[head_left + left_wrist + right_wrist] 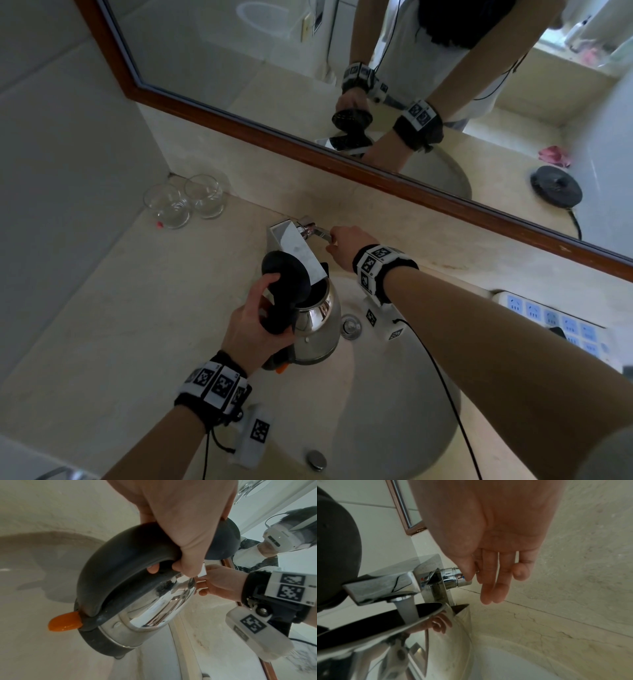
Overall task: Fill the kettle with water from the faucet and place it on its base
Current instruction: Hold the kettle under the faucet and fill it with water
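Note:
A shiny steel kettle [318,329] with a black handle and an orange switch [64,620] hangs over the sink, its black lid [284,270] flipped up. My left hand [253,329] grips the handle [120,555]. The kettle's mouth sits under the square chrome faucet [294,246], and a stream of water [407,609] runs from the spout [382,586] into the opening. My right hand [346,245] pinches the faucet lever [320,233] between thumb and fingers, the other fingers [488,585] hanging fairly straight. The black round base [556,186] shows only as a mirror reflection.
Two empty glasses [168,205] stand in the back left corner of the beige counter. The sink basin [394,411] lies below the kettle, with its drain [351,325]. A white power strip [548,318] lies to the right. A wood-framed mirror [239,51] spans the back wall.

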